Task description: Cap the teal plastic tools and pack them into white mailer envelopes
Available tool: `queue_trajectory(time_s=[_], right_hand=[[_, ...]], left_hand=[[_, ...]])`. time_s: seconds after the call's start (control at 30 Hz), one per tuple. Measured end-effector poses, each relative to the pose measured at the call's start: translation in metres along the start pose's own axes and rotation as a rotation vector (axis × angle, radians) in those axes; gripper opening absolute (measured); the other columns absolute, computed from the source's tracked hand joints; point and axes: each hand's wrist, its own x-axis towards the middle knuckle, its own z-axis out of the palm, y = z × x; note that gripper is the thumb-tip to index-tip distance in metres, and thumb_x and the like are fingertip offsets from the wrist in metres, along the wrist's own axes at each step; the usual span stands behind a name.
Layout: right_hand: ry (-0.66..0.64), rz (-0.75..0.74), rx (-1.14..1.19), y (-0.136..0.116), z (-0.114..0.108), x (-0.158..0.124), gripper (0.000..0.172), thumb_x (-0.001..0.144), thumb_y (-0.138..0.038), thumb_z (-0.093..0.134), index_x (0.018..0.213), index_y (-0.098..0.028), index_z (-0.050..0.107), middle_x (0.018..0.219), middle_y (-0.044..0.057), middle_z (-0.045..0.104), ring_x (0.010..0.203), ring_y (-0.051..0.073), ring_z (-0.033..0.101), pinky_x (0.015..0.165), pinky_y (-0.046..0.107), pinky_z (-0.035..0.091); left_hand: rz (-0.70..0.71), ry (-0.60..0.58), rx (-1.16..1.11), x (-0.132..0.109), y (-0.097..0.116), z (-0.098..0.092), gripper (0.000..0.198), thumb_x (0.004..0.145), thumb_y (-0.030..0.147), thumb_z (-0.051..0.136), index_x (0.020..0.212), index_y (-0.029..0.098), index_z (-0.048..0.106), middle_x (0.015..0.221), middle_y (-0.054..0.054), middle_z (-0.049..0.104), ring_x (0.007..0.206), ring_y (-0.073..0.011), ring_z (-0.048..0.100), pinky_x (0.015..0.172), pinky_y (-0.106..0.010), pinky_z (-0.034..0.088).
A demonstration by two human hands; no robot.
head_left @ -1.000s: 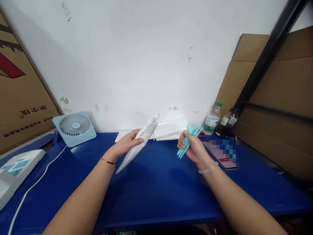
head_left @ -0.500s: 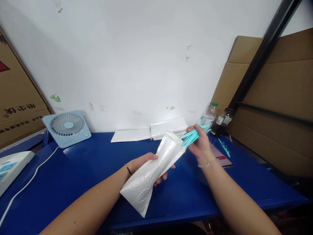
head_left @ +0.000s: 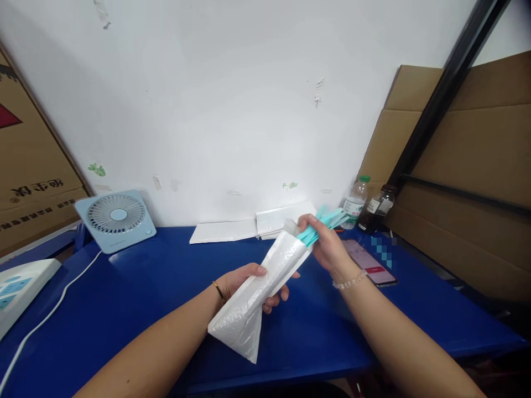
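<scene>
Fingers (head_left: 274, 302) of the left hand (head_left: 243, 282) are clamped around the middle of a white padded bag (head_left: 253, 315), which is held tilted above the blue table (head_left: 145, 298), mouth up and to the right. A bundle of teal sticks (head_left: 327, 221) is gripped in the closed right hand (head_left: 327, 249), lower ends set into the bag mouth. A phone (head_left: 371, 262) is laid flat beside the right wrist; a fan (head_left: 116, 218) is stood at the left.

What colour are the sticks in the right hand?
Turquoise sticks, best seen in the head view.
</scene>
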Motion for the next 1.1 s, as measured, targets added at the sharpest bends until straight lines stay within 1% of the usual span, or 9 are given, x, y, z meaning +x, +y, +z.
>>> queue_trajectory(time_s=[0.17,0.27,0.37,0.63,0.77,0.87,0.93,1.0,1.1], right_hand=[[-0.335,0.053,-0.163,-0.032,0.027,0.014,0.024,0.077,-0.043,0.066,0.085,-0.021,0.070,0.103,0.003,0.065,0.098,0.021,0.056,0.081,0.030,0.044],[-0.557,0.207,-0.215,-0.048,0.037,0.029,0.027,0.075,-0.042,0.069,0.091,-0.020,0.071,0.088,0.003,0.067,0.081,0.018,0.058,0.066,0.028,0.046],[-0.642,0.266,-0.304,-0.062,0.044,0.040,0.027,0.071,-0.040,0.073,0.085,-0.017,0.072,0.075,0.003,0.064,0.065,0.013,0.053,0.050,0.021,0.039],[-0.631,0.295,-0.366,-0.076,0.050,0.043,0.046,0.082,-0.055,0.055,0.088,-0.013,0.070,0.070,0.003,0.056,0.056,0.009,0.043,0.046,0.022,0.034],[-0.631,0.232,-0.458,-0.072,0.050,0.042,0.027,0.079,-0.041,0.064,0.088,-0.016,0.067,0.069,0.000,0.053,0.053,0.007,0.040,0.045,0.021,0.030],[-0.481,0.090,-0.512,-0.072,0.047,0.044,0.020,0.074,-0.031,0.068,0.089,-0.018,0.062,0.073,-0.001,0.054,0.056,0.008,0.044,0.048,0.021,0.033],[-0.329,-0.038,-0.552,-0.072,0.042,0.046,0.024,0.072,-0.029,0.070,0.091,-0.018,0.060,0.073,-0.001,0.056,0.060,0.009,0.048,0.052,0.023,0.037],[-0.221,-0.112,-0.566,-0.071,0.035,0.049,0.030,0.070,-0.031,0.072,0.095,-0.018,0.060,0.074,0.000,0.059,0.064,0.012,0.052,0.057,0.024,0.040],[-0.259,-0.107,-0.443,-0.065,0.026,0.047,0.038,0.076,-0.046,0.066,0.102,-0.018,0.061,0.085,0.005,0.066,0.073,0.016,0.059,0.064,0.029,0.046]], left_hand=[[0.163,0.006,-0.058,-0.004,0.004,0.003,0.077,0.062,0.045,0.062,0.133,0.020,0.043,0.092,-0.005,0.053,0.065,-0.0110,0.041,0.063,-0.027,0.031],[0.240,-0.001,-0.102,-0.007,0.004,0.004,0.079,0.060,0.046,0.063,0.133,0.023,0.042,0.092,-0.005,0.053,0.066,-0.0113,0.042,0.065,-0.028,0.031],[0.262,-0.028,-0.132,-0.008,0.004,0.002,0.084,0.058,0.049,0.063,0.134,0.024,0.040,0.091,-0.004,0.053,0.066,-0.0118,0.042,0.066,-0.029,0.033],[0.286,-0.168,-0.189,-0.006,0.004,-0.007,0.092,0.058,0.056,0.064,0.137,0.021,0.035,0.098,-0.008,0.056,0.071,-0.0149,0.048,0.071,-0.034,0.036],[0.275,-0.169,-0.227,-0.011,0.006,-0.006,0.091,0.059,0.057,0.064,0.137,0.018,0.037,0.108,-0.012,0.058,0.086,-0.0232,0.055,0.080,-0.040,0.039],[0.115,-0.175,-0.233,-0.015,0.008,-0.006,0.102,0.054,0.061,0.068,0.136,0.008,0.039,0.126,-0.020,0.053,0.105,-0.0338,0.054,0.092,-0.046,0.036],[0.051,-0.130,-0.233,-0.016,0.009,-0.010,0.097,0.058,0.056,0.070,0.136,0.006,0.039,0.131,-0.022,0.051,0.111,-0.0348,0.053,0.096,-0.046,0.035],[0.076,-0.010,-0.252,-0.016,0.010,-0.018,0.077,0.069,0.044,0.068,0.132,0.007,0.044,0.123,-0.020,0.058,0.107,-0.0305,0.058,0.094,-0.043,0.038],[0.086,0.173,-0.294,-0.017,0.009,-0.033,0.049,0.077,0.034,0.063,0.117,0.006,0.056,0.099,-0.014,0.070,0.090,-0.0249,0.066,0.086,-0.037,0.046]])
